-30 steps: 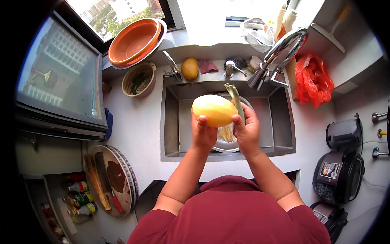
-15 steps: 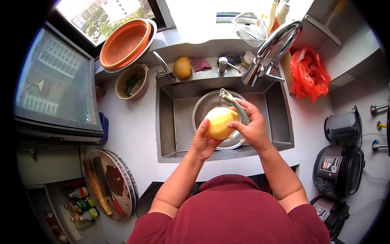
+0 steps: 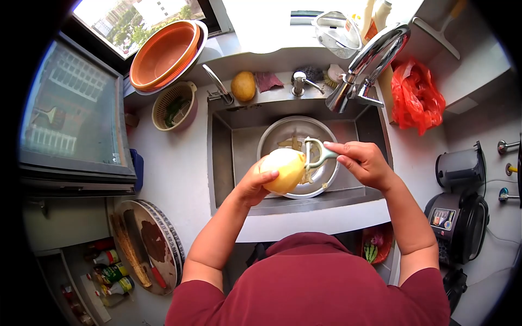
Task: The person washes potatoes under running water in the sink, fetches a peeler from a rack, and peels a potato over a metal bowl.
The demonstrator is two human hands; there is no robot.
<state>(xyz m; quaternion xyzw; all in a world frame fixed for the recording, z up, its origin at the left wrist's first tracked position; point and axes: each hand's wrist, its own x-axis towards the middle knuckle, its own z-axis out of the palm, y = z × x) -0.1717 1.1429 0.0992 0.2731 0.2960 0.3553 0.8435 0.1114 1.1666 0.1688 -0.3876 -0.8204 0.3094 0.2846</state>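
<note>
My left hand (image 3: 255,182) is wrapped round a large, rounded, pale yellow peeled fruit (image 3: 284,173); its exact kind does not show. Between the fingers and thumb of my right hand (image 3: 363,163) is the handle of a pale green Y-shaped peeler (image 3: 324,154). The peeler's blade end is at the right side of the fruit, touching or very near it. Below both hands, a round metal bowl (image 3: 265,142) stands in the sink with strips of peel (image 3: 293,142) in it. One small scrap lies on the bowl's lower right part.
The steel sink (image 3: 239,122) has a chrome faucet (image 3: 348,87) over its back right. On the ledge behind sit a yellow-brown fruit (image 3: 243,86) and a soap pump (image 3: 298,84). A basket (image 3: 187,111) stands left, a red plastic bag (image 3: 416,95) right. A round board (image 3: 138,223) holds a red-handled knife (image 3: 157,276).
My right hand has moved right and turned the peeler so that its head faces the fruit. My left hand has shifted slightly left with the fruit, tilting it.
</note>
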